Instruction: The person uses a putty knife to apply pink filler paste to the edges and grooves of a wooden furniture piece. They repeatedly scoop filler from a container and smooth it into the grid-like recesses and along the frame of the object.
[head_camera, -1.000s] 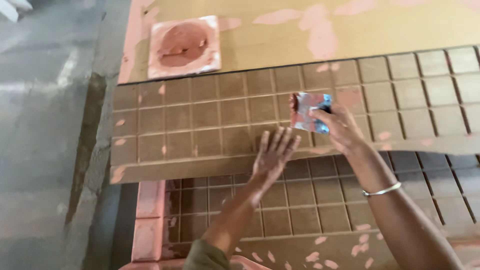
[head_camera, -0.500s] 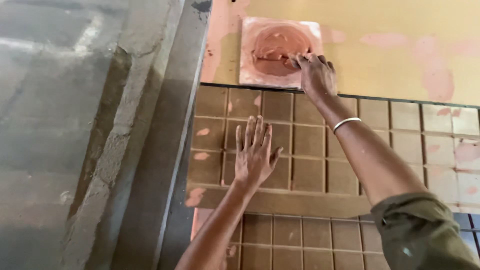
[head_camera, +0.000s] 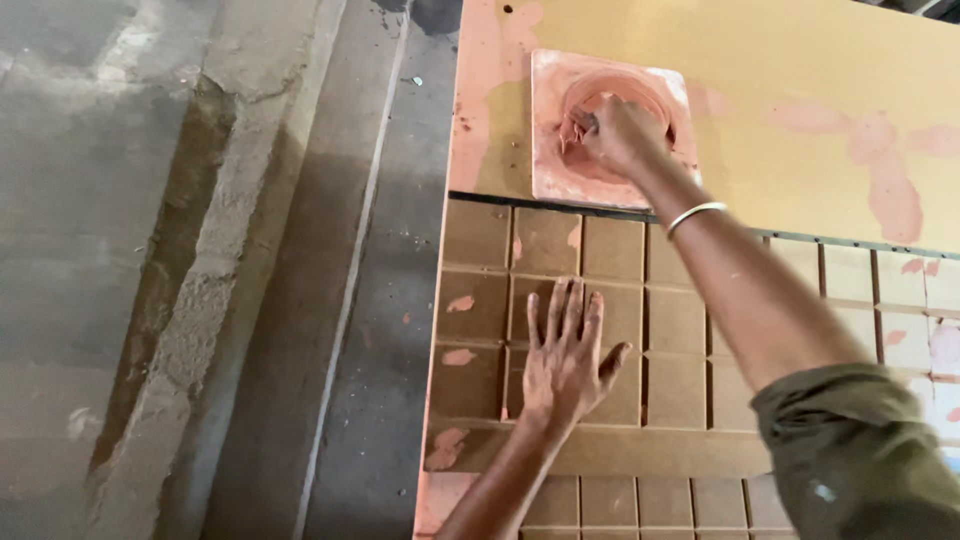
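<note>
Pressing flat with fingers spread, the left hand (head_camera: 567, 362) rests on the near brown grooved panel (head_camera: 610, 330) of square blocks. Farther off, the right hand (head_camera: 622, 133) curls shut inside pink putty (head_camera: 575, 165) pooled on a square tile (head_camera: 548, 80), atop the smooth yellow board (head_camera: 800, 70).

My right hand (head_camera: 622, 130) covers the middle of the pink square block (head_camera: 560, 150), and its fingertips curl under, so I cannot tell what they grip. The brown grid board (head_camera: 680, 320) is cut off at the bottom and right edges. My right arm hides several of its squares. The yellow panel (head_camera: 800, 80) runs off the top and right edges.
</note>
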